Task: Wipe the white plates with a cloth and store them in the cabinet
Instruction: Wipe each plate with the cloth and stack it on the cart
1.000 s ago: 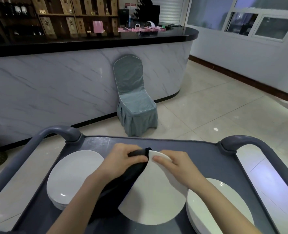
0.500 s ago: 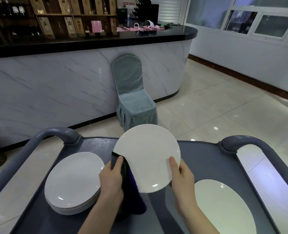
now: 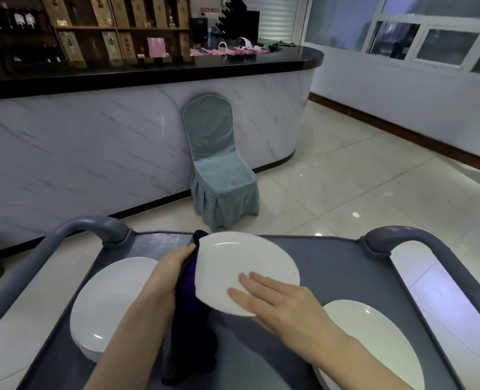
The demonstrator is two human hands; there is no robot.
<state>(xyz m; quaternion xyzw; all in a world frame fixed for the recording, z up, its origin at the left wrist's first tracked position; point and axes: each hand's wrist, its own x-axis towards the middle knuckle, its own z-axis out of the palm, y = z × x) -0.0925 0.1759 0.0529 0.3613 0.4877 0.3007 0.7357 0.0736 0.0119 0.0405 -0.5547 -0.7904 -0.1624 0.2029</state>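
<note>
Grey cart [image 3: 331, 271] has a plate stack [image 3: 112, 302] on its left and another plate [image 3: 373, 342] on its right. The held plate [image 3: 247, 266] sits tilted above the middle. The right hand [image 3: 275, 302] lays its straight, slightly spread fingers [image 3: 250, 280] flat on the plate's face. The left hand [image 3: 174, 266] grips the dark cloth [image 3: 188, 319] against its left rim. Shelf labels are way too blurry to read.

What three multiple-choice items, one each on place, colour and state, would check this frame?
1. Where is the cloth? A on the floor; B at the left edge of the held plate; C on the windowsill.
2. What colour is the chair cover? A red; B yellow; C blue-grey.
3. How do the fingers of the right hand lie? A straight on the held plate; B fisted; C round a handle.
Key: B, the left hand grips it there; C, its fabric shows blue-grey; A, they rest flat on the plate.
</note>
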